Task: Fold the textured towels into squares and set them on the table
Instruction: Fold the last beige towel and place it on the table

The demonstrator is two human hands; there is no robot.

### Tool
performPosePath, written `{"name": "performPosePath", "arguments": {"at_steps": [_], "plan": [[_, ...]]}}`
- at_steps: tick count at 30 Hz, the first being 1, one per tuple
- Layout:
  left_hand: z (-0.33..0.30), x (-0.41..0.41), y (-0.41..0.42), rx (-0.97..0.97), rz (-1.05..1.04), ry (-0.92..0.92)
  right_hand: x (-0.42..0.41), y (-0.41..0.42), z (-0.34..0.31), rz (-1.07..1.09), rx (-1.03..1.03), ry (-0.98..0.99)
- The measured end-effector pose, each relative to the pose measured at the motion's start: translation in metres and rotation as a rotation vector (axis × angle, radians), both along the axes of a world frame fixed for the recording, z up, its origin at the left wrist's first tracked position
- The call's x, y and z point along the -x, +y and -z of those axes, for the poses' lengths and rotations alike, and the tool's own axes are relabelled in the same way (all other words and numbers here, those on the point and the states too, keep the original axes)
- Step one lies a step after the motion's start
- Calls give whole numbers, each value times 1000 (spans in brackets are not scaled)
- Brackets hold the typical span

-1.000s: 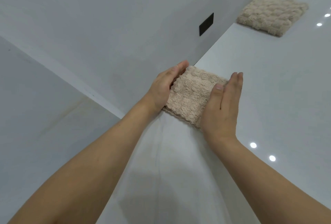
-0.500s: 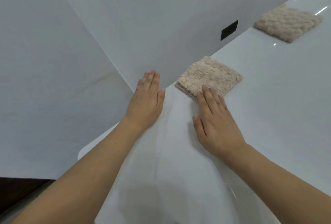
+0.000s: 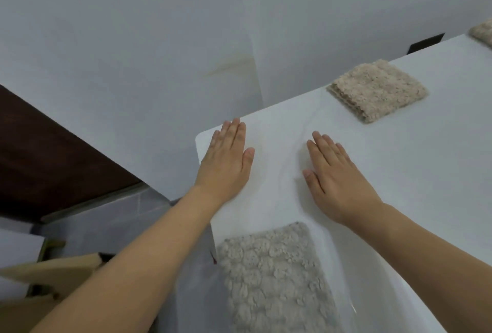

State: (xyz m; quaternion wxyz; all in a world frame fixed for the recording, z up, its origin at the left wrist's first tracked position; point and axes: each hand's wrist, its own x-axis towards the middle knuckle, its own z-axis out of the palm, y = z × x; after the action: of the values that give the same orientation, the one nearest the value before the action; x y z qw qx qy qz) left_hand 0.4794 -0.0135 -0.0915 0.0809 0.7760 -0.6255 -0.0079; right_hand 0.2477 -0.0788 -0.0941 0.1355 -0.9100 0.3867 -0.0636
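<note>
Folded beige nubbly towel (image 3: 378, 90) on table (image 3: 426, 159), both hands (image 3: 226, 162) flat, fingers straight

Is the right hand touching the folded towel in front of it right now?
Apart. The head view shows bare white table between the right hand and the folded towel; its fingers lie flat.

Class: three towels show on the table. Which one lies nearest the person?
The bottom towel, below both hands, looking larger and unfolded; the folded square and the edge towel lie farther off.

beige bobbled towels (image 3: 378, 90), white table (image 3: 426, 162)
</note>
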Motion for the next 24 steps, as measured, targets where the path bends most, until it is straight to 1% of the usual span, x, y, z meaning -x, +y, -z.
{"name": "performPosePath", "arguments": {"at_steps": [4,7,9,13,17,19,21,24], "plan": [[-5,4,53,28,-108,59,8,23,4,-37,-17,-25],[-4,21,94,54,-198,163,19,44,5,-37,-115,-86],[-3,38,118,81,-268,287,27,60,3,-20,-197,-180],[-5,75,159,141,-418,631,41,91,-3,40,-394,-370],[-7,108,183,342,-581,995,47,120,-7,113,-636,-587],[-5,119,190,424,-597,1163,48,130,-5,150,-736,-673],[-1,129,194,447,-569,1261,48,136,-3,159,-795,-731],[4,138,195,447,-533,1281,43,142,-3,174,-859,-792]]}}
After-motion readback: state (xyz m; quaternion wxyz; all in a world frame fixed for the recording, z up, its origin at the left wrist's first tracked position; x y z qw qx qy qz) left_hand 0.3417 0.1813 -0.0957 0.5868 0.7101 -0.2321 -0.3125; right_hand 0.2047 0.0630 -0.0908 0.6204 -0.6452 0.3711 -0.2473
